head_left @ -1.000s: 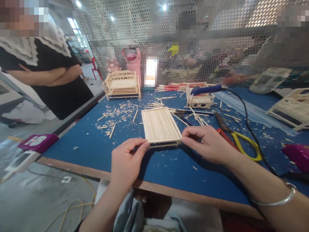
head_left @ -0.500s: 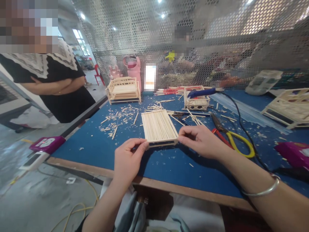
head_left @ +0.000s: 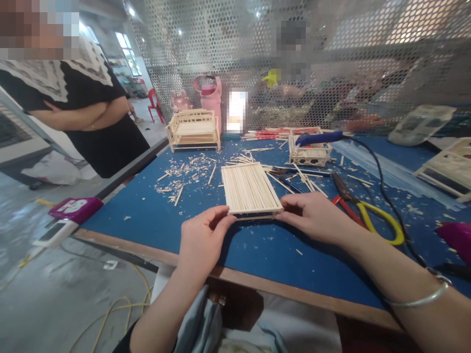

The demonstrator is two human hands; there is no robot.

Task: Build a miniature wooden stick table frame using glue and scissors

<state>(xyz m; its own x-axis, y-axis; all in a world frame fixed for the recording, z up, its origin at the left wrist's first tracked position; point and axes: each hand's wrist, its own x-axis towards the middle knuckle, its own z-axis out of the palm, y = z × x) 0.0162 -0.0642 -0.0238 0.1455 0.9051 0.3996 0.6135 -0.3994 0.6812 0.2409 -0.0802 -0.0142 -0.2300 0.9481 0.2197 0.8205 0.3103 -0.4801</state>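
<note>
A small slatted platform made of pale wooden sticks rests on the blue tabletop in front of me. My left hand pinches its near left corner between thumb and fingers. At the near right corner, my right hand grips the frame the same way. A second rail runs under the platform's near edge. Behind it lie loose sticks and dark-jawed pliers. Scissors with one yellow and one red handle lie close to my right forearm.
A stick-built bench stands at the back left, before a pink bottle. A blue hot-glue gun with a black cord lies on a small stick frame. Wood scraps litter the table. A person stands left, arms folded.
The view has shifted a little, so the table's things sit slightly differently in the picture. Both hands stay at the platform's near corners, with the right fingers slightly readjusted.
</note>
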